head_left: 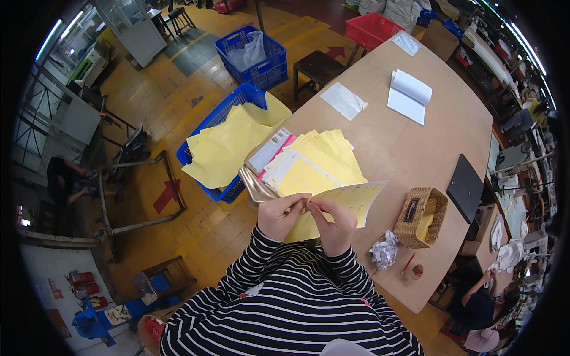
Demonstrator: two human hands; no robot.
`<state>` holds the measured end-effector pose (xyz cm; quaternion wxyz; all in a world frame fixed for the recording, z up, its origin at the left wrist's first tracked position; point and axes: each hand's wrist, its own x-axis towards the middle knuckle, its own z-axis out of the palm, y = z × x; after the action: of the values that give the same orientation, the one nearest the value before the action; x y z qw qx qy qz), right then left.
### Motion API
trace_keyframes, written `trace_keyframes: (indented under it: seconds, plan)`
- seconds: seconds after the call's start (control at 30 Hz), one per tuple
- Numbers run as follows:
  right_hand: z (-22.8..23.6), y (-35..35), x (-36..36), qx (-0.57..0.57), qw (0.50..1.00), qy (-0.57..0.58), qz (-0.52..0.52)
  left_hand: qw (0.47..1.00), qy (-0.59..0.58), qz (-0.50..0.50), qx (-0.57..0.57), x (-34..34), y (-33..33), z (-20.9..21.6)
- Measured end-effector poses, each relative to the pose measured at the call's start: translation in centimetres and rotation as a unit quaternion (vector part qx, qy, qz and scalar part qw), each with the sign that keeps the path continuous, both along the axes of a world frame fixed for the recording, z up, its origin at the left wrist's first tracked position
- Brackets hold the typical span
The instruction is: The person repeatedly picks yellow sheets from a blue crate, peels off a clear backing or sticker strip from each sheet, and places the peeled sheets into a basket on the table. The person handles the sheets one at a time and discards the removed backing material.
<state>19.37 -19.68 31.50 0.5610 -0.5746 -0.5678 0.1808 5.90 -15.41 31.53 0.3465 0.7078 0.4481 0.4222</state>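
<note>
My left hand [279, 215] pinches a gold-coloured shoe piece [255, 187] and the near edge of a yellow sticker sheet [350, 200]. My right hand [333, 224] pinches the same spot of the sheet with thumb and fingertips, close against the left hand. The sheet lies tilted over the near edge of the wooden table [404, 148]. Just beyond my hands sits a loose pile of yellow sheets [317, 160] with white and pink printed papers [274, 151] on its left side. Both sleeves are black-and-white striped.
A wicker basket [421, 218], crumpled white paper [385, 249] and a red pencil [408, 263] lie to my right. A black tablet [465, 187], folded white paper [409, 96] and clear bags lie farther off. Blue crates [222, 148] with yellow sheets stand left of the table. Other people sit nearby.
</note>
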Motion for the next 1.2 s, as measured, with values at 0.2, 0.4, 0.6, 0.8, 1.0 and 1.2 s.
trace_keyframes:
  seconds: [0.2,0.4,0.6,0.8,1.0,1.2]
  plan:
    - [0.2,0.0,0.3,-0.032,0.999,0.019,-0.010,1.000,0.011,-0.021,0.010,0.0,0.3,-0.1]
    - [0.5,-0.1,0.8,-0.035,0.999,-0.029,-0.024,1.000,-0.014,0.021,-0.005,0.2,0.5,-0.2]
    - [0.5,-0.1,1.0,-0.008,0.996,-0.061,-0.066,0.981,-0.127,0.118,-0.088,-0.8,1.6,-0.6]
    - [0.3,-0.3,1.2,0.003,0.999,0.035,-0.019,0.971,-0.160,0.141,-0.110,-1.2,1.6,-1.2]
    - [-0.3,-0.2,0.7,0.092,0.988,-0.115,0.046,0.966,-0.180,0.117,-0.147,-1.2,0.9,-0.8]
    - [-0.2,0.1,0.4,0.110,0.966,-0.175,0.157,0.952,-0.237,0.117,-0.151,-0.9,0.6,-0.4]
